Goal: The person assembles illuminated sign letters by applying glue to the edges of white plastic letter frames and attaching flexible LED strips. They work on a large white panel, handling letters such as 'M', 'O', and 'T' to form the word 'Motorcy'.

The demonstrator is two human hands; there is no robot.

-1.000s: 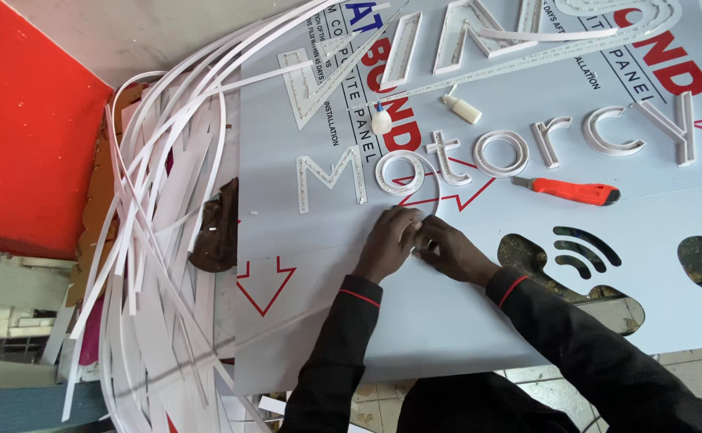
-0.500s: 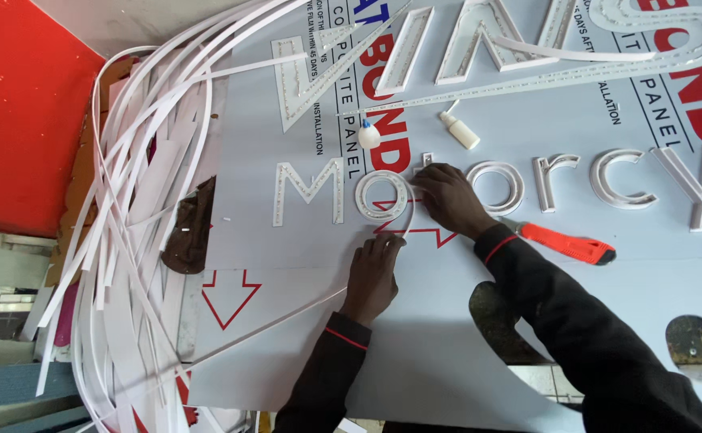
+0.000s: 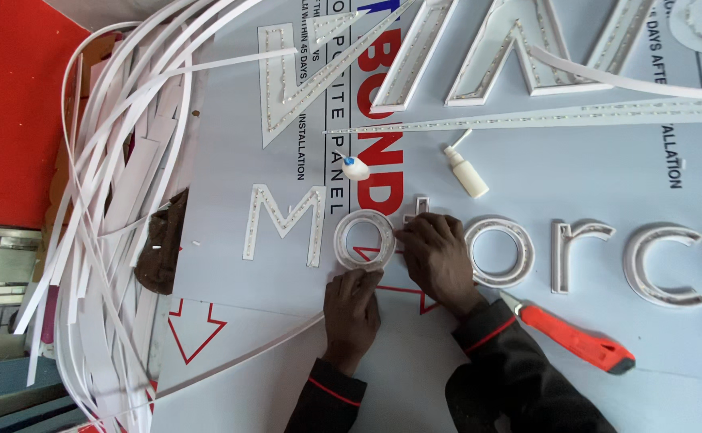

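Both hands have shifted since half a second ago: my left hand (image 3: 352,309) has come up from lower on the panel (image 3: 655,353) to the bottom edge of the round letter (image 3: 364,240), and my right hand (image 3: 437,255) now sits at that letter's right side. They are apart, one below the ring and one beside it, fingers pressing flat on its rim rather than closed around anything. The ring lies flat on the surface, between the two. A red knife (image 3: 573,336) lies just right of my right wrist. A small glue bottle (image 3: 467,173) rests above my right hand, and a bundle of white strips (image 3: 102,200) piles up well to the left.
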